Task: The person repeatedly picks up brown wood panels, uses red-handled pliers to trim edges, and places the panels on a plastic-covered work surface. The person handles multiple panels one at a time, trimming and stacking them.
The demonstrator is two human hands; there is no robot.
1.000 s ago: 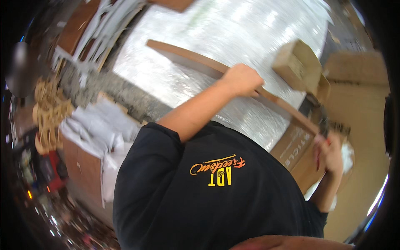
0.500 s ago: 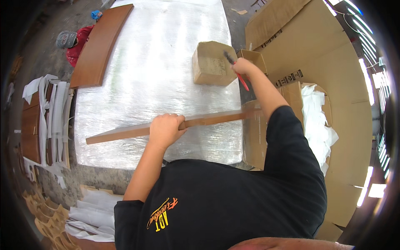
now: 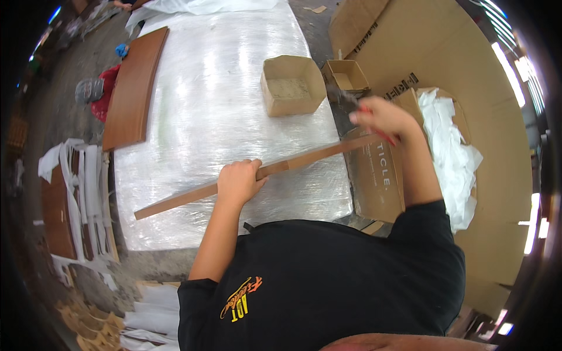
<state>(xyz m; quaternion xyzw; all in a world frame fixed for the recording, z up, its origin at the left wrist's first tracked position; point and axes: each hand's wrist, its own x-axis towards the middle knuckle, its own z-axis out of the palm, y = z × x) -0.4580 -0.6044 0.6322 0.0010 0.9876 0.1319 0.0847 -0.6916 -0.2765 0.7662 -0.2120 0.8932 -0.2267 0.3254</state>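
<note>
My left hand (image 3: 239,182) is closed around a long brown wooden bar (image 3: 316,157) with a slight bend, tilted with its right end farther away. My right hand (image 3: 383,119) grips a pair of pliers with red handles (image 3: 387,138) and dark jaws, smeared by motion, near the bar's right end. Beneath the bar lies a wide surface wrapped in clear film (image 3: 199,111). On that surface, beyond the bar, stands an open cardboard box (image 3: 293,102) with a bare-looking bottom.
A brown wooden panel (image 3: 137,88) lies along the far left edge, with a person in red (image 3: 110,93) beyond it. A smaller box (image 3: 346,77), a printed carton (image 3: 374,181) and white crumpled sheets (image 3: 445,158) crowd the right. Wrapped panels (image 3: 79,199) stand at left.
My right hand has drawn the pliers from over the cardboard box toward the right and nearer to me. My left hand keeps its hold on the bar. The whole view has shifted slightly.
</note>
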